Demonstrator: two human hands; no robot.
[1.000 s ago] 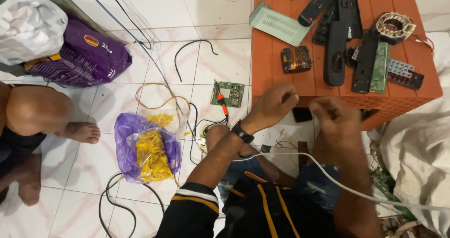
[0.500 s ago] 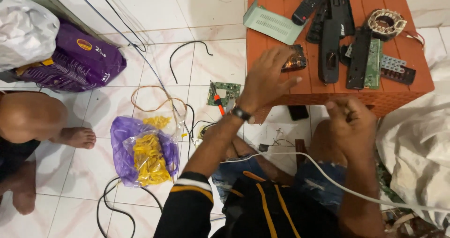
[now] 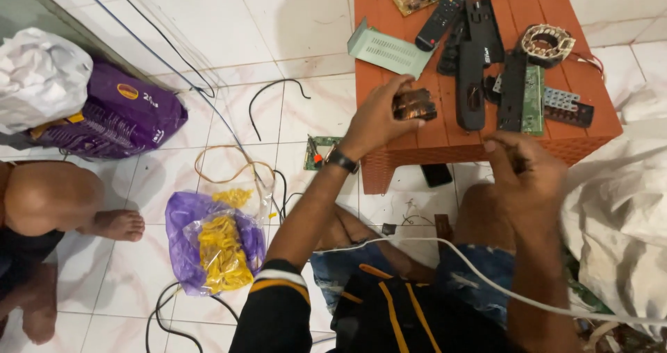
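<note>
Your left hand [image 3: 379,120] is gripping a small dark coppery component [image 3: 414,105], sitting just right of centre on the orange bench [image 3: 417,141], its long axis running left-right. Your right hand [image 3: 528,176], lower right, is curling closed; contents unclear.

Purple pouch [image 3: 114,120] (yellow oval label) on floor, far left

L arm stretched fwd, dark sleeve w/ yellow stripes, watch on wrist. Left hand [image 3: 379,117] curled, fingers [image 3: 401,89] closed in a grip. Right hand [image 3: 528,179] nearer body, back facing up, blurred, fingers bent inward; R forearm bare, angled down.
</note>
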